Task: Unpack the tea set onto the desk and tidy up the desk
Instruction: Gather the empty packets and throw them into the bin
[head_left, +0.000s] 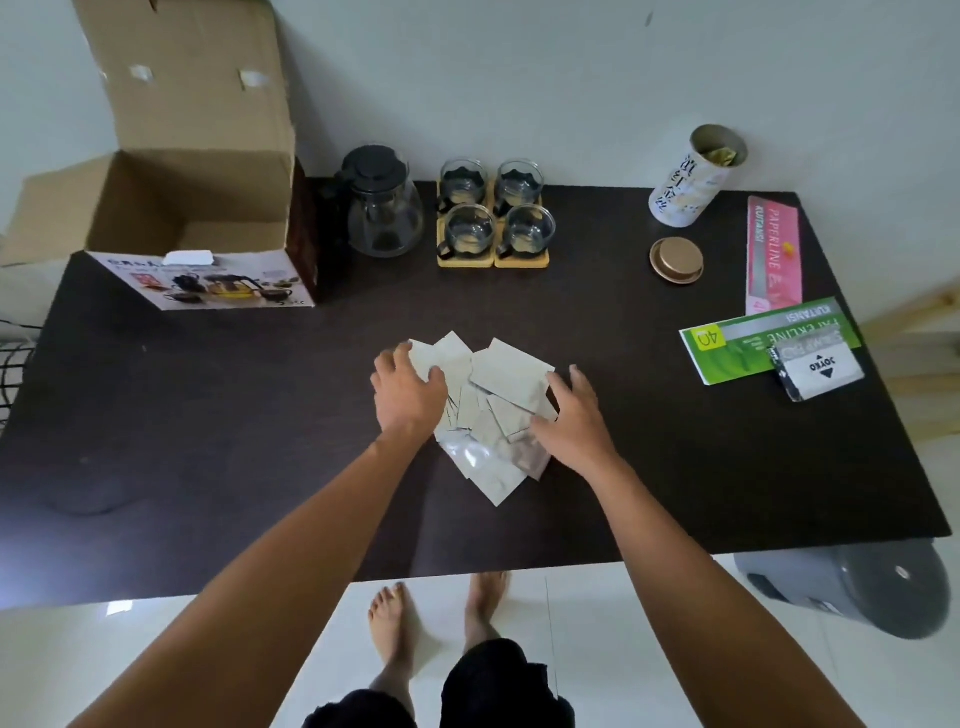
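Note:
A loose heap of pale and silvery sachets (493, 395) lies in the middle of the dark desk (208, 467). My left hand (408, 389) rests on the heap's left side with its fingers spread over the sachets. On the heap's right edge my right hand (574, 415) lies flat, fingers relaxed. At the back stand a glass teapot with a black lid (382, 205) and several glass cups (493, 213) on wooden coasters. The open cardboard tea set box (197, 208) sits at the back left.
At the back right stands an open white tin (688, 182), with its gold lid (675, 260) lying in front of it. A pink paper pack (774, 254), a green paper pack (753, 353) and a small grey packet (818, 366) lie along the right edge. A grey bin (857, 587) stands on the floor.

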